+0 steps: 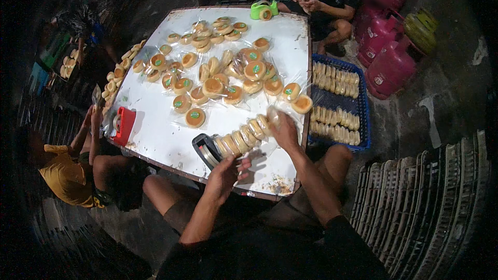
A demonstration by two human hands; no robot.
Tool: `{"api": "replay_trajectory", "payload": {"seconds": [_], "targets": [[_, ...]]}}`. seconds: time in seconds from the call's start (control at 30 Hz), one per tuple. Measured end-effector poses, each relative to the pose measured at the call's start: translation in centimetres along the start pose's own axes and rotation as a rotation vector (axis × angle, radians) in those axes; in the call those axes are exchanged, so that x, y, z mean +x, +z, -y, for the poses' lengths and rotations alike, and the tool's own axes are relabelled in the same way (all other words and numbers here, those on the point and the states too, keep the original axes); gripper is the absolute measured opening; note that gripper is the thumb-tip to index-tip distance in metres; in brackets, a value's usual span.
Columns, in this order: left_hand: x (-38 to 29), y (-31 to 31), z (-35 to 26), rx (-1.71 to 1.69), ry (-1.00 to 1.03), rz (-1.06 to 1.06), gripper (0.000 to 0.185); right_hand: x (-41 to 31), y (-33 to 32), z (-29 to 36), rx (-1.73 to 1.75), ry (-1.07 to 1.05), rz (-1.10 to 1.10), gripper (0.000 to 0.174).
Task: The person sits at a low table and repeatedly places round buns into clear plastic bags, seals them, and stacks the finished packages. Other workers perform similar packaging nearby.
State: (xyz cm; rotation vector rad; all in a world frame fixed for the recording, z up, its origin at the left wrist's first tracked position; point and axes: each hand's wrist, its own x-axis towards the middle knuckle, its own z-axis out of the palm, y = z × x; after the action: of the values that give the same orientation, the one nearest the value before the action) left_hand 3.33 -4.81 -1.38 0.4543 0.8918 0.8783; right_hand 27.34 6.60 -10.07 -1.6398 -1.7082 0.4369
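Note:
A row of round buns in clear wrappers [241, 139] stands on edge across the near part of the white table [155, 132]. At its left end sits a black tape dispenser [207, 151] with a roll of tape. My left hand [223, 177] is close by, palm partly up and fingers apart, with nothing seen in it. At the row's right end my right hand [286, 130] has its fingers around a wrapped bun [273, 116], blurred and partly hidden. Farther back lie many loose wrapped buns [213, 87], browned on top, several with green stickers.
A blue crate [365, 124] with rows of wrapped buns stands against the table's right side. Red [125, 126] and green [264, 9] tape dispensers sit at the table's edges. People work at left [66, 175] and back right [330, 4]. Pink gas cylinders [391, 70] and stacked trays [420, 202] stand right.

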Motion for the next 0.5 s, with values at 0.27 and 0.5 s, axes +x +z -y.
{"api": "replay_trajectory", "payload": {"seconds": [0.27,0.5], "targets": [[-1.7,0.2,0.1,0.057,-0.002,-0.028,0.044,5.4,-2.7,-9.5,-0.539,0.271,-0.007,0.111],[-1.6,0.0,1.3,-0.013,-0.104,0.063,0.061,4.6,-4.8,-5.2,0.489,0.405,0.143,0.078]]}}
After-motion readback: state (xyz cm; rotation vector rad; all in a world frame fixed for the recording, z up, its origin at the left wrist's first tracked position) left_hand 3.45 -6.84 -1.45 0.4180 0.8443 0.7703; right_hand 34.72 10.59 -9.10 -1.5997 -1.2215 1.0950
